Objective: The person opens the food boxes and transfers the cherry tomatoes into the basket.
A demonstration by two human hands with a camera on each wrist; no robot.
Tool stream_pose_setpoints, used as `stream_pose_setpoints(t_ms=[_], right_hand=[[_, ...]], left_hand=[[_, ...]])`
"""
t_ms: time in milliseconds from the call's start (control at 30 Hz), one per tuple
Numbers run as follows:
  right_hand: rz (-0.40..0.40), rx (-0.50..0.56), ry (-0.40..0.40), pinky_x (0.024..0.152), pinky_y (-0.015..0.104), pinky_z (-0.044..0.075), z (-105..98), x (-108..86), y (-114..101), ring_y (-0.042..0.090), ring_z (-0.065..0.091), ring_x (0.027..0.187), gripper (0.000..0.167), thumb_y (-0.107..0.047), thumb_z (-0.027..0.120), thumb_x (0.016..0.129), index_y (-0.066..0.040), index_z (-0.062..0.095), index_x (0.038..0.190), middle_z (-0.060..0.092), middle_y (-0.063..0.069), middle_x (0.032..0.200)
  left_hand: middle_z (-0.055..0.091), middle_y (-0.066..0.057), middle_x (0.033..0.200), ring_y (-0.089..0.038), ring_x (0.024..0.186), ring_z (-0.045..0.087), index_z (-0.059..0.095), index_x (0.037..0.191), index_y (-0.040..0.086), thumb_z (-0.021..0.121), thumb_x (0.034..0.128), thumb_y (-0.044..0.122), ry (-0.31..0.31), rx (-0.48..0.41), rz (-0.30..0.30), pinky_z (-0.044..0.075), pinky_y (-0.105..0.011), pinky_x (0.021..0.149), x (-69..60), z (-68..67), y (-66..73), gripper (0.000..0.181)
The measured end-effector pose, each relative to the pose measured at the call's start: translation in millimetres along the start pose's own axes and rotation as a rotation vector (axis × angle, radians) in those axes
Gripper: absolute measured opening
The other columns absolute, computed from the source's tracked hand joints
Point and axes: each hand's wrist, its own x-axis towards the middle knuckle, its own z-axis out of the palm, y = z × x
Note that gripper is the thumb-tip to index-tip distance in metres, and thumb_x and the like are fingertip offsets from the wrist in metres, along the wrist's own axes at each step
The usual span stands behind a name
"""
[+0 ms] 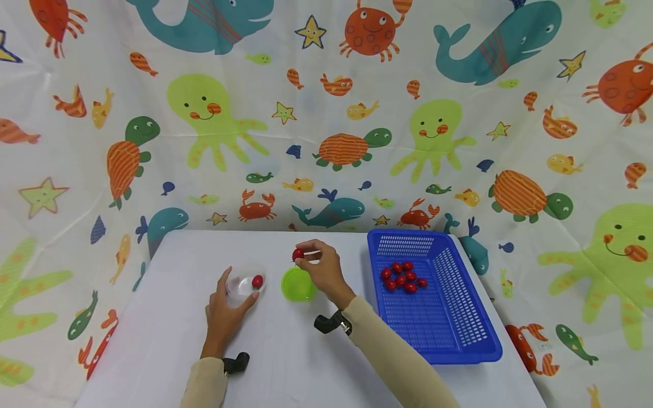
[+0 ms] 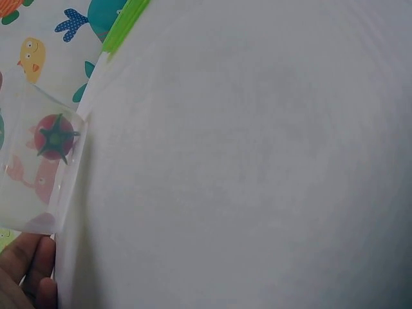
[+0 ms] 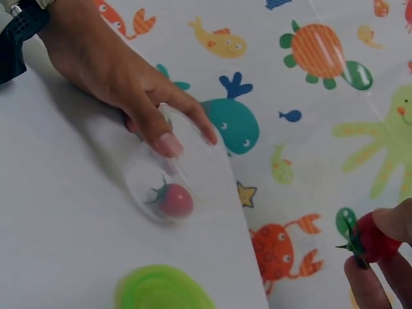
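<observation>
My left hand [image 1: 223, 318] holds a clear plastic cup [image 1: 237, 288], thumb on one side and fingers on the other. Inside that cup lies one cherry tomato [image 1: 257, 281], its green stem showing in the left wrist view [image 2: 55, 138]. Between thumb and fingertips, my right hand [image 1: 328, 274] pinches another cherry tomato [image 1: 297, 254], just beyond and above a bright green cup [image 1: 298, 288]. The green cup stands on the table between the two hands. In the right wrist view, the pinched tomato's leafy stem points away from the fingers.
To the right sits a blue plastic basket [image 1: 433, 334] with several cherry tomatoes [image 1: 400, 280] grouped toward its far left part. A white cloth [image 1: 285, 362] covers the table. Behind it hangs a curtain [image 1: 306, 73] printed with sea animals.
</observation>
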Motion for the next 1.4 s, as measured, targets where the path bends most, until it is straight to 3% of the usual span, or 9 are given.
stream_pose_setpoints(t_ms=[533,933,1233,1400], right_hand=[[-0.076,0.051,0.032,0.093,0.032,0.065,-24,-3.7,2,0.022,0.07,0.112,0.03,-0.014,0.079,0.097,-0.023,0.074,0.126,0.074,-0.001,0.125],[-0.085,0.113,0.083,0.096,0.031,0.064,-48,-3.2,13,0.024,0.072,0.111,0.032,-0.009,0.078,0.097,-0.019,0.074,0.127,0.073,0.003,0.127],[-0.04,0.102,0.134,0.096,0.036,0.064,-66,-6.3,14,0.023,0.074,0.114,0.032,-0.014,0.079,0.097,-0.025,0.074,0.126,0.075,0.002,0.126],[-0.055,0.131,0.138,0.095,0.034,0.064,-78,-8.6,11,0.027,0.072,0.118,0.033,-0.009,0.078,0.097,-0.017,0.073,0.129,0.072,0.008,0.13]], left_hand=[[0.046,-0.02,0.163,-0.045,0.142,0.04,0.018,0.171,0.03,0.077,0.0927,0.055,-0.006,0.007,0.004,0.028,-0.065,0.116,-2.5,-1.7,4.9,0.101],[0.049,-0.019,0.161,-0.044,0.14,0.042,0.02,0.171,0.03,0.078,0.0925,0.053,0.005,0.002,0.017,0.028,-0.061,0.112,-1.7,-0.4,3.3,0.1],[0.048,-0.019,0.161,-0.044,0.14,0.042,0.019,0.171,0.03,0.077,0.0932,0.053,-0.006,0.0,0.012,0.028,-0.063,0.112,-2.7,-1.5,4.4,0.1],[0.048,-0.018,0.162,-0.044,0.141,0.041,0.019,0.171,0.03,0.077,0.0929,0.054,-0.005,0.001,0.007,0.028,-0.062,0.111,-3.3,-1.6,6.0,0.1]])
